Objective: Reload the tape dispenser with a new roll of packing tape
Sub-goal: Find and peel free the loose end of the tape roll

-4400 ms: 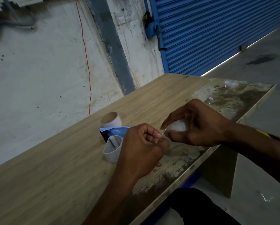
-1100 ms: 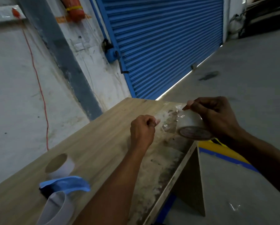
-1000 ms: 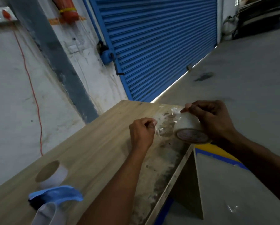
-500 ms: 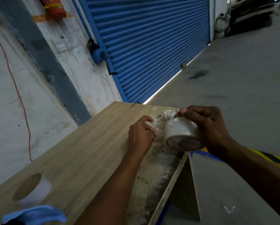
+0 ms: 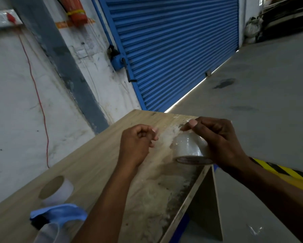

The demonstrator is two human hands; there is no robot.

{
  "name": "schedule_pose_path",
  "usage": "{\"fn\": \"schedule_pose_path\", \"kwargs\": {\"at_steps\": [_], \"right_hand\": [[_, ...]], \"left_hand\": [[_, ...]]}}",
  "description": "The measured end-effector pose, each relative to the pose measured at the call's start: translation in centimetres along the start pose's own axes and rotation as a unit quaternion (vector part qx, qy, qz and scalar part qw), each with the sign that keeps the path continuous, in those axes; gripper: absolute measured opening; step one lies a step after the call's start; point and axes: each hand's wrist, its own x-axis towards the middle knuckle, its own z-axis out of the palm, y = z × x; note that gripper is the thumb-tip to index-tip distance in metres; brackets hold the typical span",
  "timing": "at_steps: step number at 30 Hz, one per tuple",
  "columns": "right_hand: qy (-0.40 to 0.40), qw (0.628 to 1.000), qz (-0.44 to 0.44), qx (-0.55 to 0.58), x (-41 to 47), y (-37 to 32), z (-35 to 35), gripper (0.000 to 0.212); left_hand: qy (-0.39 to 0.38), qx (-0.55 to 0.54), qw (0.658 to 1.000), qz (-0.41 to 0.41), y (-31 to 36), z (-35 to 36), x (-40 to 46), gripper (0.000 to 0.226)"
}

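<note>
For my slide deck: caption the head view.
Right hand grips new tape roll while left hand pinches its loose end above wooden table.

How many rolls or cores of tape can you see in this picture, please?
2: a clear packing tape roll held in the right hand above the wooden table, and an empty-looking core standing near the blue tape dispenser. Others may be out of frame.

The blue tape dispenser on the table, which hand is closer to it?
Left. The left hand is above the table, nearer the blue tape dispenser; the right hand holds the tape roll farther away.
</note>
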Motion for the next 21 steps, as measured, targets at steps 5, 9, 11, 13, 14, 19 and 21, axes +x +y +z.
{"fn": "schedule_pose_path", "kwargs": {"at_steps": [5,9,11,13,14,19,21], "right_hand": [[-0.056,0.998,0.025,0.019,-1.4,-1.7,3.6,0.041],[-0.159,0.955,0.245,0.058,-2.3,-3.8,7.4,0.07],[-0.228,0.906,0.351,0.061,-2.7,-4.7,9.2,0.083],[-0.291,0.854,0.424,0.079,-3.2,-5.1,10.7,0.091],[-0.319,0.832,0.445,0.085,-3.5,-5.4,11.7,0.093],[-0.414,0.754,0.504,0.072,-5.0,-5.2,15.1,0.108],[-0.461,0.721,0.511,0.081,-5.5,-5.4,16.1,0.113]], "left_hand": [[-0.095,-0.082,0.991,0.043,2.5,-6.1,-8.6,0.035],[-0.145,0.011,0.982,0.12,1.9,-10.9,-13.3,0.066],[-0.14,0.069,0.974,0.165,1.0,-12.7,-15.2,0.059],[-0.126,0.112,0.965,0.199,-0.1,-13.6,-16.8,0.045],[-0.104,0.12,0.965,0.209,-0.5,-14.3,-17.8,0.038],[0.025,0.148,0.953,0.264,-2.0,-15.5,-20.7,0.022],[0.06,0.17,0.942,0.282,-2.4,-16.3,-21.5,0.02]]}}
